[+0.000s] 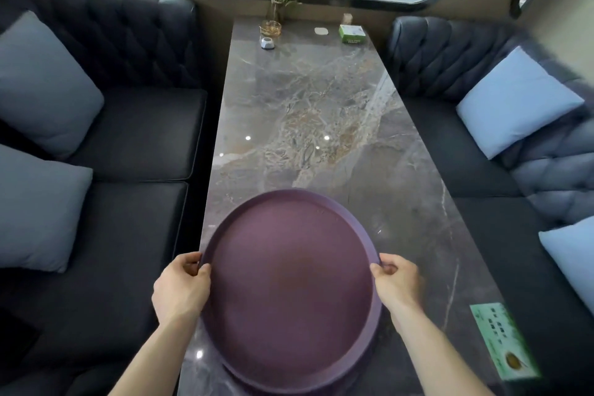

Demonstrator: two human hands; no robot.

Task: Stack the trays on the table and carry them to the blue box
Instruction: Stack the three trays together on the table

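Long grey marble table [321, 112] running from the viewer to the window wall.

At its far end sit a glass vase with a green plant [279, 1], a gold wire holder [270, 28], a small white-and-grey round object [267, 43], a flat white pad [320, 31] and a green box [351, 34]. A green printed card [503, 341] lies flat near the right edge. Purple round trays [289, 283] occupy the near end, though whether they touch the surface cannot be told.

We can read no text here. A green card [503, 341] lies on the table [321, 112] just to the right of our right hand [397, 283], with printed lines too blurred to make out. Far ahead of both hands, a small green box [352, 34] carries lettering too small to read.
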